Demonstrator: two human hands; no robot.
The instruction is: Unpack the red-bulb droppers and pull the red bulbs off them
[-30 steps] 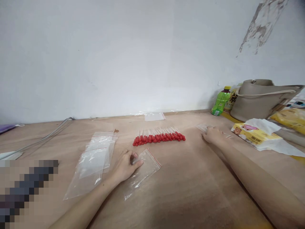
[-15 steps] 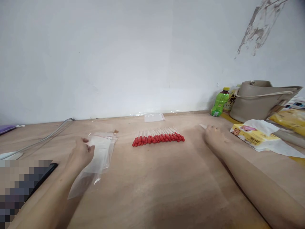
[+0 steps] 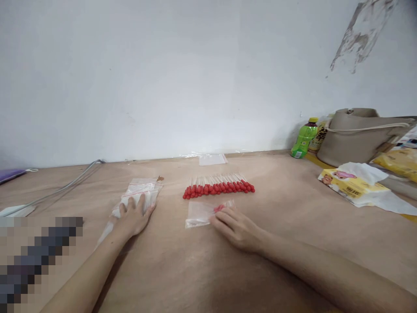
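My left hand [image 3: 132, 217] lies with spread fingers on several clear zip bags [image 3: 143, 186] at the left of the table. In the middle, my right hand [image 3: 236, 226] has its fingers together over the right end of another clear bag [image 3: 198, 213]. Something red [image 3: 220, 208] shows at that bag beside my fingertips. Just behind it lies a row of thin sticks with red tips [image 3: 218, 188], the tips toward me. A flat clear bag [image 3: 213, 159] rests near the wall.
At the right are a green bottle [image 3: 304, 138], a beige bag [image 3: 353, 139] and a yellow tissue pack [image 3: 355, 184]. A grey cable [image 3: 73, 182] and a purple item [image 3: 11, 174] lie at the left. The wall [image 3: 176, 78] rises behind the table.
My right hand has come from the far right to the middle, where a bag with something red now lies. My left hand has moved right and flattened onto the bags.
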